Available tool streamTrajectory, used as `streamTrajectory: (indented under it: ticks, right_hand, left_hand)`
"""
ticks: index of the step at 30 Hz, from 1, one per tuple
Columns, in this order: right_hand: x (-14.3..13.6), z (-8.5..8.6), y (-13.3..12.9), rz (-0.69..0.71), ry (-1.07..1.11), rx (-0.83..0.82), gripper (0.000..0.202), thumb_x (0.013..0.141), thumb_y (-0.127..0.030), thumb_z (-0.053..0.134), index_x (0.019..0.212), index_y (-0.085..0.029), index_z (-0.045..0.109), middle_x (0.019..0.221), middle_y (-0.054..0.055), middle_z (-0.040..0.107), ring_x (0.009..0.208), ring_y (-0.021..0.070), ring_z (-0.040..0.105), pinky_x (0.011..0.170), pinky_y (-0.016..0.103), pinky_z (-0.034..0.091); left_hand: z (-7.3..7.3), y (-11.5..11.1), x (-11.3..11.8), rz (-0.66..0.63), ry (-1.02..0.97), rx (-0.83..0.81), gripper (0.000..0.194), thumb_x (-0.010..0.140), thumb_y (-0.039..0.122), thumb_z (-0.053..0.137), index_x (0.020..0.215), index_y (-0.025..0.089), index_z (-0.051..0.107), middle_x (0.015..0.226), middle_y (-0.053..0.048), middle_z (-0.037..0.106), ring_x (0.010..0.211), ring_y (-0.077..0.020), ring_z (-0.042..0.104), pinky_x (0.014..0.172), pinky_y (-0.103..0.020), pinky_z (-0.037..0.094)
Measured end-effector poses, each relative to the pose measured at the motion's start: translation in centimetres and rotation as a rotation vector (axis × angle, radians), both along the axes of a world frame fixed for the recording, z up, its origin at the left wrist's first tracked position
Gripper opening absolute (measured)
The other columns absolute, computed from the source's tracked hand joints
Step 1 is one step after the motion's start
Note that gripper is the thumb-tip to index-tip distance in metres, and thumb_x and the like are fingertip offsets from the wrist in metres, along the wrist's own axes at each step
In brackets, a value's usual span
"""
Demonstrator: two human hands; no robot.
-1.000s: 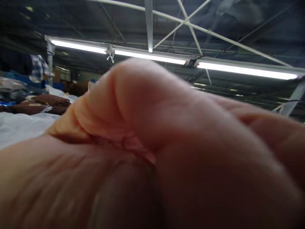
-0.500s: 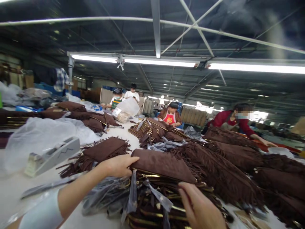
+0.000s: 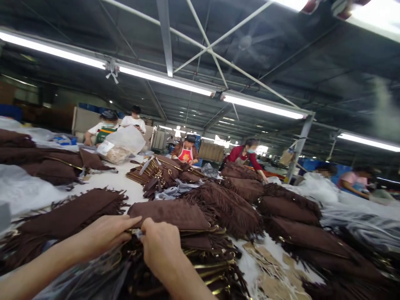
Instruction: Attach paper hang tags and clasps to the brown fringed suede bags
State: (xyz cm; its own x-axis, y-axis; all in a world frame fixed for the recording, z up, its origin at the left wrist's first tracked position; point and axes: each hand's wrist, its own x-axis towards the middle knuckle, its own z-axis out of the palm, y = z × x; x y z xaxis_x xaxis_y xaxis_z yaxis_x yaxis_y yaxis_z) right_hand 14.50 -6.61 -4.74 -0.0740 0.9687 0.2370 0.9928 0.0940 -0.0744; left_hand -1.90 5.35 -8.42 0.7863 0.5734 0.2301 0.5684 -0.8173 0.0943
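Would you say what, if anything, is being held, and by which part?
The right hand seems to pinch plastic beside the brown bag, exact part hidden; the left hand touches the bag's corner.

Fingertips and near edge unseen

The right hand (image 3: 162, 246) hides whatever its curled fingers cover beside the top bag (image 3: 171, 214). The counter's (image 3: 125, 178) near edge does not show; far right, a pink-sleeved person (image 3: 353, 183) is blurred.

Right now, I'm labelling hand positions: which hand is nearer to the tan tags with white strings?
Right. The right hand is at the top brown bag's near edge, left of the tan tags; the left hand is at that bag's left corner, farther off.
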Motion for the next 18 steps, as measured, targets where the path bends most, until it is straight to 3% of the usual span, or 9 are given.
streamTrajectory:
  ticks: [3,5,8,11,14,18]
  right_hand:
    - [4.3,1.4,-0.8,-0.060,-0.055,0.022,0.015,0.086,-0.024,0.056,0.100,-0.024,0.063,0.093,0.007,0.076,0.090,0.0289,0.072,0.070,0.034,0.051]
    - [8.7,1.6,-1.6,-0.155,-0.070,0.027,0.014,0.088,-0.022,0.055,0.099,-0.023,0.063,0.093,0.009,0.076,0.090,0.0292,0.071,0.070,0.033,0.048]
    - [16.1,0.7,-3.0,-0.317,-0.083,0.028,0.013,0.089,-0.013,0.050,0.094,-0.019,0.060,0.088,0.010,0.074,0.088,0.0265,0.070,0.069,0.031,0.045]
    - [21.3,-1.3,-4.0,-0.308,-0.069,-0.046,0.009,0.090,-0.016,0.050,0.087,-0.021,0.057,0.075,0.002,0.072,0.077,0.0211,0.069,0.066,0.027,0.044]
    - [21.9,-3.3,-4.3,-0.251,-0.023,0.067,0.012,0.093,-0.026,0.046,0.091,-0.023,0.057,0.090,0.003,0.071,0.083,0.0212,0.069,0.070,0.029,0.047]
    - [17.2,-3.9,-3.9,-0.007,0.047,0.326,0.027,0.097,-0.029,0.035,0.094,-0.023,0.061,0.096,0.006,0.070,0.087,0.0205,0.067,0.077,0.032,0.051]
  left_hand:
    - [1.6,0.3,-0.7,0.024,-0.007,0.000,0.045,0.088,0.024,0.051,0.131,0.024,0.060,0.119,-0.009,0.069,0.109,-0.0289,0.065,0.095,-0.040,0.050]
    - [2.3,0.5,-1.3,0.064,0.012,-0.001,0.043,0.088,0.023,0.050,0.129,0.022,0.062,0.123,-0.010,0.067,0.112,-0.0294,0.063,0.097,-0.041,0.049]
    - [2.5,0.5,-2.1,0.106,0.045,-0.022,0.042,0.089,0.023,0.048,0.128,0.020,0.062,0.123,-0.012,0.067,0.113,-0.0296,0.062,0.098,-0.041,0.047]
    - [2.3,-0.3,-2.3,0.080,0.080,-0.048,0.042,0.087,0.023,0.051,0.127,0.023,0.062,0.117,-0.010,0.069,0.109,-0.0276,0.064,0.094,-0.037,0.047]
    - [2.8,-1.6,-1.6,0.104,0.090,-0.001,0.038,0.082,0.034,0.060,0.118,0.022,0.066,0.108,-0.010,0.068,0.101,-0.0281,0.064,0.088,-0.036,0.049]
    - [3.8,-2.7,1.0,0.111,-0.006,0.145,0.027,0.086,0.041,0.059,0.100,0.019,0.068,0.108,-0.010,0.062,0.098,-0.0252,0.062,0.087,-0.034,0.049]
